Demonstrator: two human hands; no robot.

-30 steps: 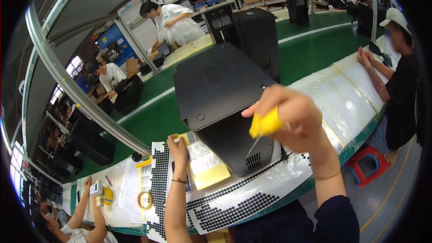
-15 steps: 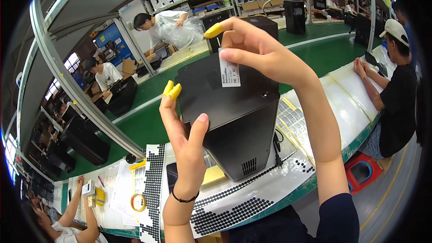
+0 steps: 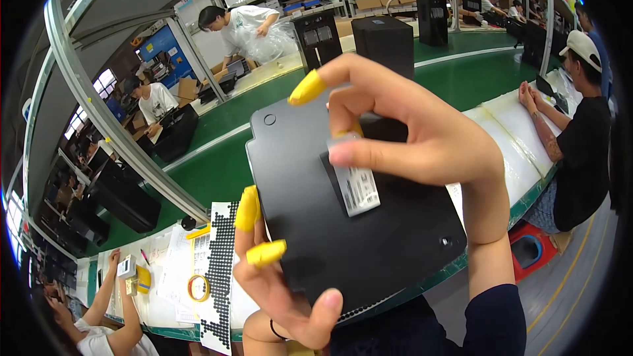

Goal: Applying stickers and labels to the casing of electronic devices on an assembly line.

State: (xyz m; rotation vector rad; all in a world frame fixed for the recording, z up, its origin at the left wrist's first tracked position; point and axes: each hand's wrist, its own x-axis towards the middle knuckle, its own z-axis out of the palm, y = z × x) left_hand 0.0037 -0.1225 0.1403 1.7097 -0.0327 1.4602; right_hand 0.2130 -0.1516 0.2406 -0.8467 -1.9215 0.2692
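Observation:
In front of me is a black box-shaped device housing (image 3: 395,257), tilted so that its broad flat face is toward me. My left hand (image 3: 280,290) grips its near left edge, with yellow finger cots on two fingers and the thumb on the near side. Between thumb and fingertips, my right hand (image 3: 422,135) pinches the upper end of a small printed label (image 3: 359,191). The label hangs over the middle of the face, its lower end close to the surface; whether it touches, I cannot tell. A yellow cot covers my right index fingertip, which points away from the label.
A sheet of black round pads (image 3: 219,283) and a yellow tape roll (image 3: 198,287) lie to the left on the bench. Black housings (image 3: 384,43) stand on the green conveyor (image 3: 455,82) beyond. Co-workers sit on both sides; a metal post (image 3: 112,125) rises at left.
The housing has tipped toward me and come nearer, so its flat face shows more fully. My left hand has moved down with it. My right hand has lowered, still pinching the label.

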